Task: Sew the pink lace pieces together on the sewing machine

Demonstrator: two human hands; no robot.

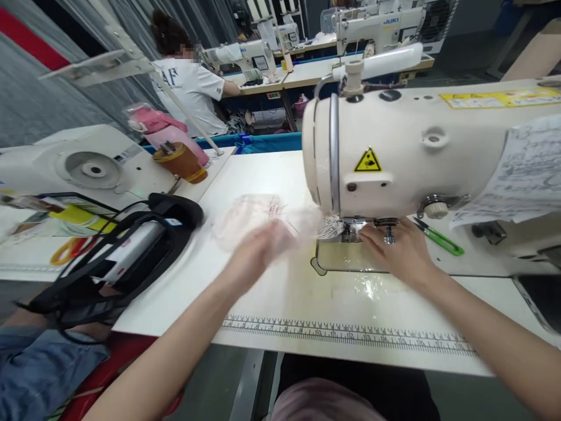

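Observation:
A white sewing machine [394,146] stands over the table, its needle area low at the left end of the head. My left hand [267,242] is smeared by motion, left of the machine. Pale pink, thin fabric [245,219] is blurred around and behind it; whether the fingers grip it I cannot make out. White lace [331,227] lies by the presser foot [352,229]. My right hand [398,248] is at the right of the foot, thumb and fingers drawn together near it. What they hold, if anything, is hidden behind the machine parts.
Green thread snips [440,238] lie right of my right hand. A printed ruler [350,338] runs along the table's front edge. At left are a black strapped device [135,257], orange-handled scissors [70,250], an amber cup [182,162] and a pink bottle [169,131]. A person [190,88] sits beyond.

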